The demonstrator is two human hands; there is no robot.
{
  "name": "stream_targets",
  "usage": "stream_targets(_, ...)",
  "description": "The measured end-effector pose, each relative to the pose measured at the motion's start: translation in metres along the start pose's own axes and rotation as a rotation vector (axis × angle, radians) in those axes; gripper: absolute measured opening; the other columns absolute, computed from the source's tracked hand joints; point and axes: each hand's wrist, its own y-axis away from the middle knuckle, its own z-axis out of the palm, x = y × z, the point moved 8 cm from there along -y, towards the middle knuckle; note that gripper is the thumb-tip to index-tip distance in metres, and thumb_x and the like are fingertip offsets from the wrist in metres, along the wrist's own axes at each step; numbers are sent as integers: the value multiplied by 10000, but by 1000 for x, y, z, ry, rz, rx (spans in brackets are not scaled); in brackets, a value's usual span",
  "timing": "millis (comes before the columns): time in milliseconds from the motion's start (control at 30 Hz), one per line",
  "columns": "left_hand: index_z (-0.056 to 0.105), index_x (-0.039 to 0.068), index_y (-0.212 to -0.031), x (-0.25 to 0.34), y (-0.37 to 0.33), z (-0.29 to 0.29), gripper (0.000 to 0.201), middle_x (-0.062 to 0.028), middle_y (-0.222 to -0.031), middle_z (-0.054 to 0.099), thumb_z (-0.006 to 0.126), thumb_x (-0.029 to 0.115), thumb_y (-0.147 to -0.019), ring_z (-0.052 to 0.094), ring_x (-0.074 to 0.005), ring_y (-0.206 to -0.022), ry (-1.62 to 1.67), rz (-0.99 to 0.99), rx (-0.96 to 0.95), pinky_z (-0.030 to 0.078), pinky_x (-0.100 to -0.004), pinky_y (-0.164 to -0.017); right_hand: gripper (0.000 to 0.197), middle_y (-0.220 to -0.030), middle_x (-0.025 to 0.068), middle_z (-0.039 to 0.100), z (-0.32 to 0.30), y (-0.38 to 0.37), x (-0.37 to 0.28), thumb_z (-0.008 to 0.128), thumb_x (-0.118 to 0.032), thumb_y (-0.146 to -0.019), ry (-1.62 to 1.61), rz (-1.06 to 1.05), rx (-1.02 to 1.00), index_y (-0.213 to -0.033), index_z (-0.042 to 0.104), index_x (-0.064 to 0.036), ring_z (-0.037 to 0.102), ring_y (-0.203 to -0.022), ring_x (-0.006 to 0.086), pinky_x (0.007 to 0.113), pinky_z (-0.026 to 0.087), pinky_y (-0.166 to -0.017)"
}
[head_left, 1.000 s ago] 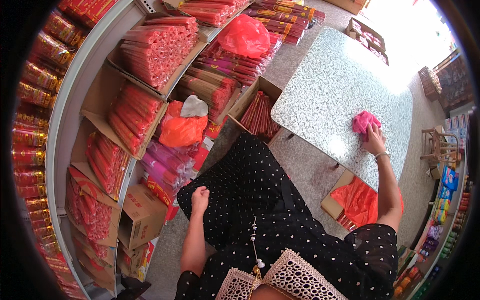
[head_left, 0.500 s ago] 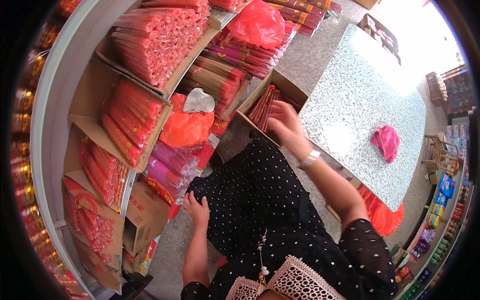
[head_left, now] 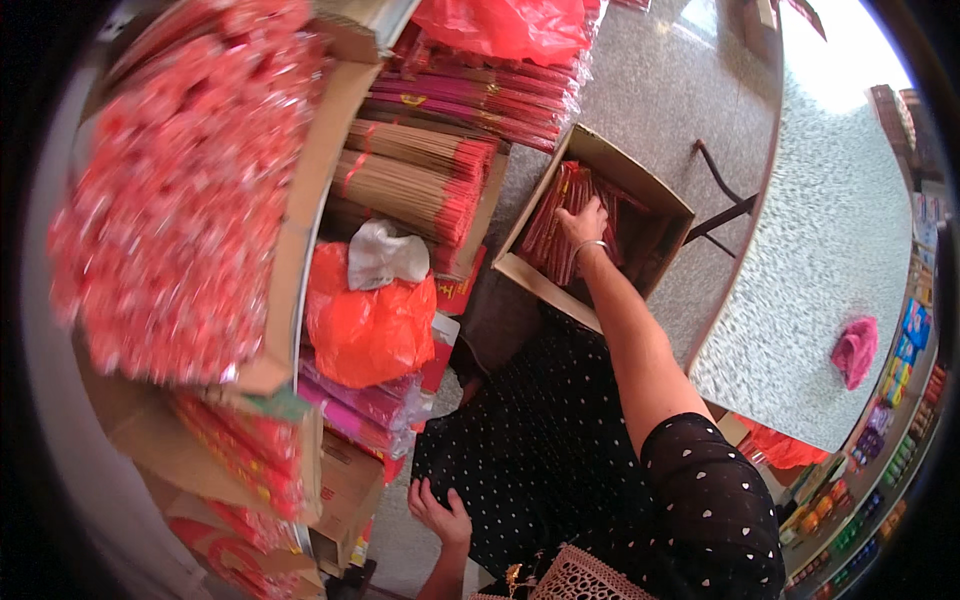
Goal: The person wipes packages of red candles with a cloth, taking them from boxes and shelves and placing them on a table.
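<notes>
While the right hand (head_left: 585, 224) touches red packets (head_left: 547, 228) inside a carton (head_left: 548, 287), fingers bent, grip unclear, arm (head_left: 637, 358) outstretched, the left hand (head_left: 441, 514) hangs, fingers parted, empty.

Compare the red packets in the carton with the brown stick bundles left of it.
The red packets are red almost all over; the brown stick bundles are tan with red ends. The right hand is at the packets; no hand touches the bundles. Both are long and grouped.
</notes>
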Motion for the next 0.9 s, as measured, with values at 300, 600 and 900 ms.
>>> stream_targets(300, 417, -47, -1209, 13, -25, 4, 464, -245, -1274, 365, 501, 281, -893, 329, -414, -1184, -97, 20, -139, 238, -524, -988, 884, -1249, 298, 420, 59, -102, -2, 688, -319, -641, -4, -129, 71, -1363, 260, -42, 379, -1183, 455, 451, 336, -991)
stream_targets(600, 501, 11, -1204, 19, -35, 3, 428, -218, -1243, 450, 539, 287, -879, 413, -402, -1142, -129, 4, -99, 327, -494, -969, 1065, -1428, 231, 259, 88, -139, 12, 728, -586, -520, 142, -43, -180, -1372, 325, -88, 206, -1332, 395, 454, 182, -1095)
stream_targets(900, 515, 17, -1184, 26, -40, -3, 416, -224, -1219, 463, 527, 303, -883, 435, -408, -1116, -87, -22, -34, 349, -515, -943, 662, -1280, 230, 477, 62, -133, -13, 615, -584, -659, 110, -65, -188, -1163, 598, -156, 379, -1236, 396, 432, 274, -1043)
